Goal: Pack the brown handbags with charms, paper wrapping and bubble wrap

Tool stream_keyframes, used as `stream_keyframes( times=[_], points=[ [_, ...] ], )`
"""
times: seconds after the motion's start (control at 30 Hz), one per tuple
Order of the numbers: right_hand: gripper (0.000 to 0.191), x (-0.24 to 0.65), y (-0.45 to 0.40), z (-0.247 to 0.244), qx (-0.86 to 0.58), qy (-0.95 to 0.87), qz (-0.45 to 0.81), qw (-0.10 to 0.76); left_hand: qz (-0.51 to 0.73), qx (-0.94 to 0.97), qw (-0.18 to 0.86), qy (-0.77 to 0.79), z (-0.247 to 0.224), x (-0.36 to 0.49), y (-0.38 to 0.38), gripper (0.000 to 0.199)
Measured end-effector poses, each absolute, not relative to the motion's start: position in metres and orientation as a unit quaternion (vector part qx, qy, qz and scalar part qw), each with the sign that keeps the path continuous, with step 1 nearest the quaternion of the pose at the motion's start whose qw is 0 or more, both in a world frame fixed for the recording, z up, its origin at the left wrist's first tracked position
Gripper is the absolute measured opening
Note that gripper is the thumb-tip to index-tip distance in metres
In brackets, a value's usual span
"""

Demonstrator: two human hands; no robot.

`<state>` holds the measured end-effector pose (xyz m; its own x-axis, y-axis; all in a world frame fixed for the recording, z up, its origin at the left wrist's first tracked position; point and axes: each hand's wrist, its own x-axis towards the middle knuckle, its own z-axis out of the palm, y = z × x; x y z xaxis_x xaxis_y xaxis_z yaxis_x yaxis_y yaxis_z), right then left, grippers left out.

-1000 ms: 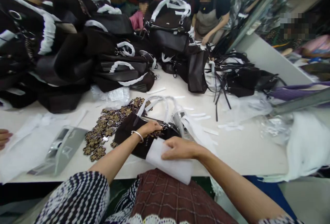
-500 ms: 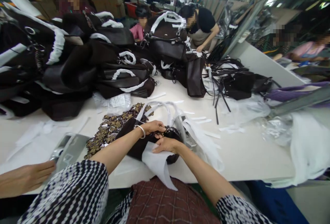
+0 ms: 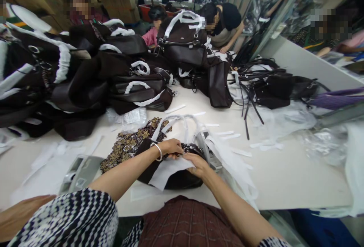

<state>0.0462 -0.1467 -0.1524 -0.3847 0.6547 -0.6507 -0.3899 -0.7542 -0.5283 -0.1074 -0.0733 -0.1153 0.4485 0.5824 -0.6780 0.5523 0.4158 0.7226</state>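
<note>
A dark brown handbag (image 3: pixel 173 182) lies on the table in front of me, its two handles (image 3: pixel 186 129) wrapped in white and standing up. My left hand (image 3: pixel 172 148), with a bangle at the wrist, is closed in a pinch at the bag's upper edge beside a metal ring. What its fingers hold is hidden. My right hand (image 3: pixel 197 163) is closed on a sheet of white tissue paper (image 3: pixel 167 173) that drapes over the bag's near side. The fingertips of both hands nearly meet. Left of the bag is a pile of gold-and-dark flower-patterned pieces (image 3: pixel 122 148).
Grey tape dispensers (image 3: pixel 81 173) (image 3: pixel 209 150) stand on both sides. Dark handbags (image 3: pixel 79 80) are heaped along the table's far side. White strips (image 3: pixel 227 135) and clear plastic (image 3: pixel 287 120) lie to the right. Another person's hand (image 3: pixel 25 213) is at lower left; a co-worker (image 3: pixel 224 23) bends opposite.
The tissue paper has swung up and left from hanging over the table edge onto the bag. My right hand has moved up closer to my left. The other person's hand has drawn back from the dispenser.
</note>
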Motion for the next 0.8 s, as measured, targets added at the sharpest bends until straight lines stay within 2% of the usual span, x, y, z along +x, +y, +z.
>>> stream_keyframes(
  times=[0.1, 0.23, 0.4, 0.53, 0.63, 0.7, 0.8],
  points=[
    [0.027, 0.055, -0.163, -0.132, -0.393, -0.070, 0.832, 0.385, 0.045, 0.531, 0.658, 0.532, -0.118, -0.108, -0.082, 0.011],
    [0.021, 0.047, -0.191, -0.122, -0.343, 0.076, 0.805, 0.479, 0.089, 0.510, 0.656, 0.549, -0.125, -0.110, -0.109, 0.013],
    [0.004, 0.022, -0.202, -0.139, -0.336, 0.065, 0.852, 0.397, 0.135, 0.486, 0.654, 0.565, -0.127, -0.110, -0.138, 0.019],
    [0.021, 0.014, -0.198, -0.150, -0.371, 0.048, 0.838, 0.398, 0.186, 0.464, 0.656, 0.565, -0.119, -0.107, -0.153, 0.022],
    [0.021, 0.020, -0.204, -0.147, -0.336, 0.027, 0.856, 0.392, 0.208, 0.453, 0.647, 0.577, -0.116, -0.103, -0.166, 0.021],
    [0.020, 0.026, -0.211, -0.143, -0.309, 0.029, 0.864, 0.397, 0.206, 0.450, 0.629, 0.599, -0.116, -0.100, -0.175, 0.034],
    [0.023, 0.030, -0.217, -0.143, -0.321, 0.053, 0.852, 0.411, 0.212, 0.453, 0.590, 0.635, -0.120, -0.094, -0.187, 0.066]
  ],
)
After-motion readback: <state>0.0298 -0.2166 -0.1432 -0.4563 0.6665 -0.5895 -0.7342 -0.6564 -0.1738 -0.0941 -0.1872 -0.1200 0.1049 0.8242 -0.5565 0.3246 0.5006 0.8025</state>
